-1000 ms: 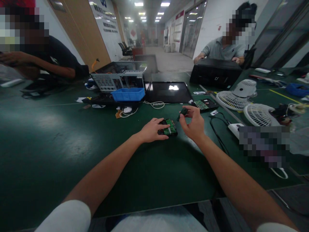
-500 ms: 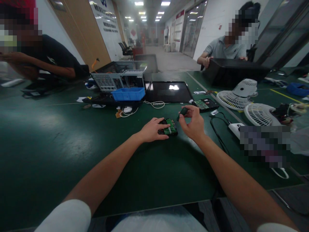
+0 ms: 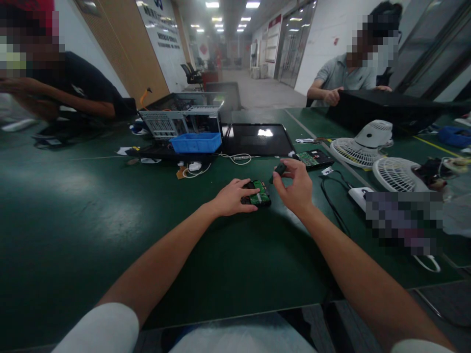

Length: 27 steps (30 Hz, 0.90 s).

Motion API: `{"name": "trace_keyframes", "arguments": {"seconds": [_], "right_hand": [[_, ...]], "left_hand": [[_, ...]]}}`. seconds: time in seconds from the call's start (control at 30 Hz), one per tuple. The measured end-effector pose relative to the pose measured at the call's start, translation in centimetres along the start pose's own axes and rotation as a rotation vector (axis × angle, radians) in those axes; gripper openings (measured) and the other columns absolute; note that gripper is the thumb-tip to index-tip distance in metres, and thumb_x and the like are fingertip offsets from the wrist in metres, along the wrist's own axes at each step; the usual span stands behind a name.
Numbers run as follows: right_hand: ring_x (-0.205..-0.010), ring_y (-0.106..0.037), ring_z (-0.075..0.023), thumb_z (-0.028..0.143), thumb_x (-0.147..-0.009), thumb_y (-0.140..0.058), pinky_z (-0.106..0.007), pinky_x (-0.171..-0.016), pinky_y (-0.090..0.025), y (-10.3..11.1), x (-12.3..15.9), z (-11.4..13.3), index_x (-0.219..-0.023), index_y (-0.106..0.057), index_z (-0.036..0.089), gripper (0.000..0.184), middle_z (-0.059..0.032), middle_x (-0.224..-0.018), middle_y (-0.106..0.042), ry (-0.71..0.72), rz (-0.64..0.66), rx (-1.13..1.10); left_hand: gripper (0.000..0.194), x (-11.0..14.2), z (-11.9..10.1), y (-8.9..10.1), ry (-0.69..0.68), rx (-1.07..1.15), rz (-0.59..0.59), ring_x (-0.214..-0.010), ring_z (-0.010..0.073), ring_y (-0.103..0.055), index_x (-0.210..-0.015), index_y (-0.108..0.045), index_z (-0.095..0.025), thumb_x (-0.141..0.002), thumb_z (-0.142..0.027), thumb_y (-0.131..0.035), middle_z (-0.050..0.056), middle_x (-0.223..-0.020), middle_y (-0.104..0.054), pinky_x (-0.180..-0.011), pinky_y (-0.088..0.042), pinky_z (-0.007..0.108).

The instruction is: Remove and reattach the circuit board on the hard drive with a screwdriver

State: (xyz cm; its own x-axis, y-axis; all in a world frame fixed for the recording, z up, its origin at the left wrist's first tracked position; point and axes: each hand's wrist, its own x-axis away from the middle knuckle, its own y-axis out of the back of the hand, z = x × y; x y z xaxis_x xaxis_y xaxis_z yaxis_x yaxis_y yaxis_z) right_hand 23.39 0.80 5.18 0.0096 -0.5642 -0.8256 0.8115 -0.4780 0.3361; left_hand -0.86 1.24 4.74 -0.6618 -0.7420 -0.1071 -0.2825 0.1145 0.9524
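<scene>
A small hard drive with a green circuit board (image 3: 258, 193) lies on the green table (image 3: 110, 215) in front of me. My left hand (image 3: 232, 197) rests on its left side, fingers curled over the drive and holding it down. Just right of the drive, my right hand (image 3: 294, 185) is raised, its fingers pinched round the dark handle of a small screwdriver (image 3: 278, 171) whose tip points down toward the board.
A second drive with a green board (image 3: 312, 159) lies farther right. Behind are a blue bin (image 3: 196, 143), an open computer case (image 3: 180, 117), a black panel (image 3: 257, 139), two white fans (image 3: 368, 142), cables and a power strip. Two people work at the table's left and far right.
My hands and the drive have hardly moved. The person at the far right has shifted the large black case to the right.
</scene>
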Motion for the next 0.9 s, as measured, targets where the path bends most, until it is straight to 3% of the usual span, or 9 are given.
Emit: {"name": "trace_keyframes", "arguments": {"seconds": [0.2,0.37,0.6,0.9], "right_hand": [[-0.096,-0.072,-0.0233,0.036,-0.092,-0.072,-0.042,-0.079,-0.066,0.27,-0.13,0.29,-0.119,-0.055,0.026,0.033,-0.0096,-0.120,-0.067,0.046,-0.012,0.031],[-0.093,-0.068,-0.0232,0.030,-0.096,-0.064,-0.043,-0.077,-0.066,0.64,-0.39,0.63,-0.124,-0.060,0.027,0.028,-0.0099,-0.114,-0.064,0.091,0.013,0.082],[-0.107,-0.068,-0.0256,0.028,-0.095,-0.064,-0.042,-0.079,-0.066,0.25,-0.25,0.33,-0.127,-0.054,0.026,0.033,-0.0120,-0.128,-0.063,0.072,0.011,0.011],[-0.090,-0.067,-0.0224,0.031,-0.094,-0.065,-0.042,-0.076,-0.064,0.64,-0.43,0.82,-0.121,-0.057,0.025,0.029,-0.0097,-0.112,-0.062,0.047,0.037,0.059]], "left_hand": [[0.071,0.03,0.11,0.00,0.002,-0.004,0.008,-0.139,0.0382,-0.042,-0.147,-0.061,-0.031,-0.087,-0.068,-0.069,0.012,-0.163,-0.041,-0.115,-0.039,0.053],[0.071,0.07,0.17,-0.05,0.004,0.001,0.004,-0.139,0.0380,-0.042,-0.148,-0.060,-0.031,-0.088,-0.067,-0.068,0.011,-0.163,-0.040,-0.114,-0.039,0.053],[0.070,0.10,0.08,0.04,0.011,0.007,0.008,-0.139,0.0377,-0.042,-0.148,-0.060,-0.031,-0.088,-0.067,-0.069,0.012,-0.163,-0.040,-0.115,-0.039,0.053],[0.069,0.03,0.18,-0.11,0.001,-0.001,-0.004,-0.138,0.0373,-0.042,-0.146,-0.062,-0.031,-0.087,-0.066,-0.070,0.012,-0.162,-0.042,-0.114,-0.039,0.052]]}}
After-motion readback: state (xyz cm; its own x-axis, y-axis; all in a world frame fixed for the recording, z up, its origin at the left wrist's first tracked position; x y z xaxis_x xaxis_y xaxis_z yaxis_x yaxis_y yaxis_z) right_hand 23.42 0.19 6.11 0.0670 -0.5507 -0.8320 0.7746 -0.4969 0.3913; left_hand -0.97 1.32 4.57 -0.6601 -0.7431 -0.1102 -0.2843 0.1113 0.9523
